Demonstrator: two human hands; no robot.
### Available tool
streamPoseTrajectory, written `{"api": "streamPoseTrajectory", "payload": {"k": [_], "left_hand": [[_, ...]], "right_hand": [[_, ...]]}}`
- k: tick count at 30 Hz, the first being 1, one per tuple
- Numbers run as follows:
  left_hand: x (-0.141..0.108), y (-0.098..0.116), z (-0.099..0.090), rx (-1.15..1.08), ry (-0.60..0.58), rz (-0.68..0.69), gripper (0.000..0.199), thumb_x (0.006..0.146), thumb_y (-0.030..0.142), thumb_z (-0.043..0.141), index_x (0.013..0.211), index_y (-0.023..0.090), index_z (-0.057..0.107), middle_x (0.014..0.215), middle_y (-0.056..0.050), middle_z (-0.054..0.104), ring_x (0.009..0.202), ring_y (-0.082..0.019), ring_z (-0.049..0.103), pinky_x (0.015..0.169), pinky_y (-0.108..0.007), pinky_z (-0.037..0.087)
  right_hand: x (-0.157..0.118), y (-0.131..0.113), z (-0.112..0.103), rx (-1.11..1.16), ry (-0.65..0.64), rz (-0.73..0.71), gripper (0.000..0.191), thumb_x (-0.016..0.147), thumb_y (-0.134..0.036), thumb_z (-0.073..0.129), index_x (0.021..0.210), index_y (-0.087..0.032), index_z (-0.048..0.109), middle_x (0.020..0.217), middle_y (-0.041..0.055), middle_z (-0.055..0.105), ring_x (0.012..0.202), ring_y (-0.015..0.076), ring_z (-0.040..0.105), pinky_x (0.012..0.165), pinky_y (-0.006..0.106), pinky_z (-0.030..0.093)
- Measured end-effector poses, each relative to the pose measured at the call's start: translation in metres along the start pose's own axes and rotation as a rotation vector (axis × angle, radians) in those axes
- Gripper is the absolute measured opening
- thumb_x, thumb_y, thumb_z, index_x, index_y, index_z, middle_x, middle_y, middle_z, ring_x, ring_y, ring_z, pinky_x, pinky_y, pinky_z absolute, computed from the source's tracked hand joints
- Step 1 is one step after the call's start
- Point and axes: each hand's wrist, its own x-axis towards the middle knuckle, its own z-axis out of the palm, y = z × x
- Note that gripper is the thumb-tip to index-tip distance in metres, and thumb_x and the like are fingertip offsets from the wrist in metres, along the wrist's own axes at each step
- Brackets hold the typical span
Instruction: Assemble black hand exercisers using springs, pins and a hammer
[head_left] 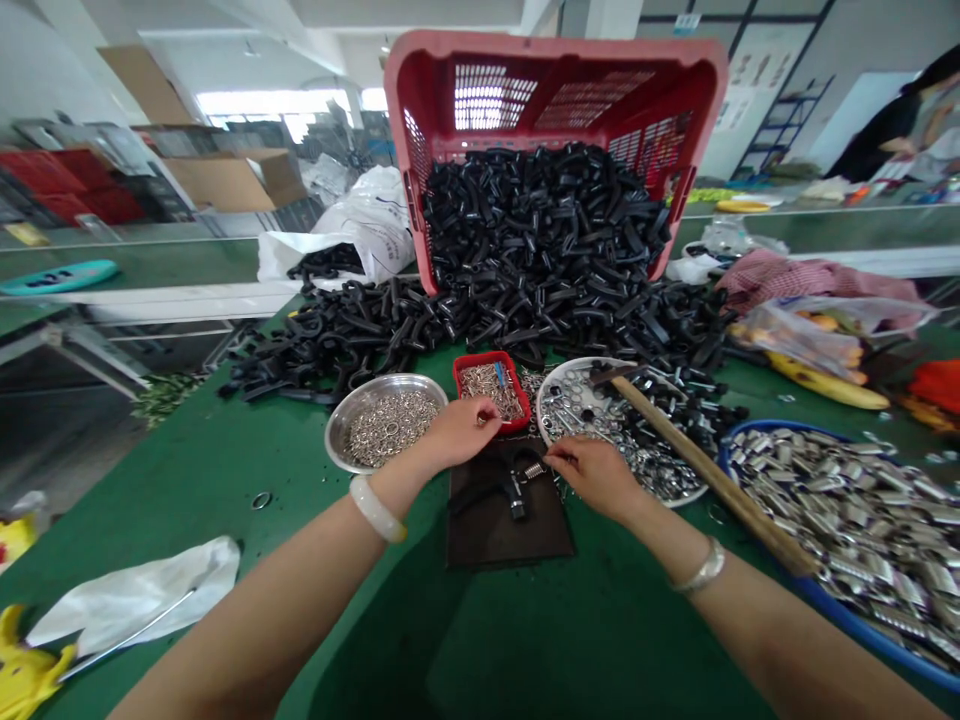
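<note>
My left hand [469, 430] is closed in a pinch over the front edge of the small red tray [526, 410] of pins; what its fingertips hold is too small to make out. My right hand [589, 470] is pinched beside a small metal spring [533, 471], at the near left of the round white tray [547, 430]. Whether it touches the spring is unclear. Between my hands a black plastic part [516, 495] lies on a dark square plate [510, 540]. A steel bowl [337, 440] of small rings stands left of my left hand.
A hammer [705, 470] lies across the white tray and a blue basin [832, 600] of metal pieces. Behind, a tipped red crate [555, 50] spills black parts [540, 230]. Bananas [825, 382] lie right, a white cloth [150, 590] left. A person [900, 130] is at the back right.
</note>
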Motion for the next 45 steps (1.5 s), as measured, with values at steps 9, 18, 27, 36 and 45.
{"api": "streamPoseTrajectory", "payload": {"k": [9, 18, 27, 36, 45], "left_hand": [[-0.028, 0.009, 0.012, 0.2, -0.162, -0.017, 0.022, 0.075, 0.037, 0.044, 0.082, 0.024, 0.06, 0.082, 0.001, 0.065, 0.072, -0.016, 0.058, 0.06, -0.026, 0.041], [-0.018, 0.035, 0.001, 0.468, -0.212, 0.053, 0.023, 0.069, 0.036, 0.047, 0.076, 0.022, 0.064, 0.076, -0.005, 0.066, 0.071, -0.023, 0.061, 0.058, -0.03, 0.045], [-0.017, 0.052, 0.002, 0.596, -0.234, 0.164, 0.022, 0.075, 0.026, 0.045, 0.08, 0.017, 0.063, 0.079, -0.008, 0.064, 0.076, -0.021, 0.061, 0.063, -0.03, 0.047], [-0.042, 0.023, 0.027, 0.563, -0.101, 0.296, 0.025, 0.087, 0.023, 0.032, 0.091, 0.018, 0.056, 0.087, -0.007, 0.057, 0.073, -0.017, 0.057, 0.061, -0.028, 0.045], [-0.044, 0.014, 0.033, 0.416, -0.07, 0.238, 0.027, 0.089, 0.03, 0.03, 0.094, 0.021, 0.055, 0.089, -0.004, 0.058, 0.076, -0.015, 0.055, 0.066, -0.026, 0.043]], "right_hand": [[-0.003, 0.002, 0.012, 0.033, 0.141, 0.004, 0.017, 0.082, -0.029, 0.049, 0.078, -0.02, 0.063, 0.074, 0.0014, 0.064, 0.07, 0.0139, 0.058, 0.064, 0.022, 0.041], [-0.006, -0.009, 0.018, -0.309, 0.141, -0.098, 0.023, 0.085, -0.027, 0.043, 0.085, -0.018, 0.064, 0.079, 0.0061, 0.064, 0.077, 0.0159, 0.057, 0.067, 0.023, 0.039], [-0.01, 0.001, 0.022, -0.295, 0.205, -0.088, 0.023, 0.086, -0.025, 0.042, 0.085, -0.017, 0.064, 0.077, 0.0066, 0.063, 0.075, 0.0155, 0.057, 0.068, 0.023, 0.039], [-0.005, -0.02, 0.004, -0.528, 0.008, -0.068, 0.019, 0.082, -0.014, 0.041, 0.081, -0.017, 0.06, 0.077, 0.0082, 0.061, 0.074, 0.0191, 0.057, 0.059, 0.026, 0.038], [0.002, -0.024, -0.001, -0.637, -0.13, -0.155, 0.024, 0.082, -0.012, 0.04, 0.088, -0.017, 0.062, 0.082, 0.0098, 0.062, 0.078, 0.0203, 0.058, 0.061, 0.027, 0.042]]}}
